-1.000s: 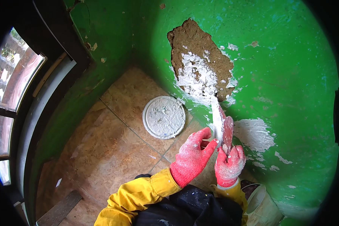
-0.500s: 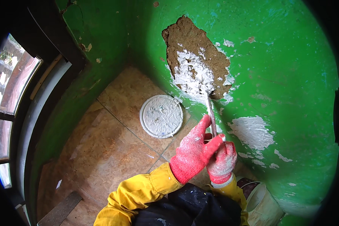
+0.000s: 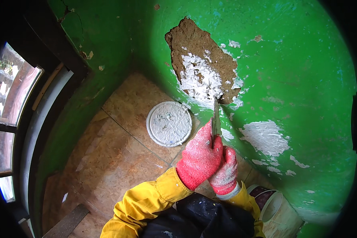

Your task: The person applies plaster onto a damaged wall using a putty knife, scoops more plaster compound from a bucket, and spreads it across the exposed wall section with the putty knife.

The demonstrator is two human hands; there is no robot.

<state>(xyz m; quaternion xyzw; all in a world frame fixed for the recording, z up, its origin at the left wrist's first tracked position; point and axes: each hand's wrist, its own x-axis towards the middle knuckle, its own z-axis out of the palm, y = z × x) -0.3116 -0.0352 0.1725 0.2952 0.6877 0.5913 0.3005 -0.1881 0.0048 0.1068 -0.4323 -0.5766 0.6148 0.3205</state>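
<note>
Both my hands wear red gloves dusted with white and meet on one putty knife point(image 3: 216, 119), seen almost edge-on. My left hand point(image 3: 196, 160) is closed along its blade, fingers pointing up toward the wall. Just behind and to the right, my right hand point(image 3: 226, 172) is wrapped round the handle end, which is mostly hidden. The blade's tip reaches the lower edge of a bare brown patch point(image 3: 200, 37) in the green wall. Rough white filler point(image 3: 200, 79) covers the lower part of that patch. Left of the hands, a round white lid or tub top point(image 3: 169, 123), smeared with filler, rests on the floor.
A second white filler patch point(image 3: 265, 138) lies lower on the wall, with smaller flakes around it. A whitish bucket point(image 3: 271, 206) is at the lower right. Brown floor tiles point(image 3: 119, 152) spread leftward to a dark-framed window point(image 3: 12, 87). A wooden board point(image 3: 69, 222) lies at lower left.
Both hands have shifted slightly left, and the putty knife has turned more upright, showing its grey blade. My right hand has drawn in lower behind the left one. The view has tilted a little.
</note>
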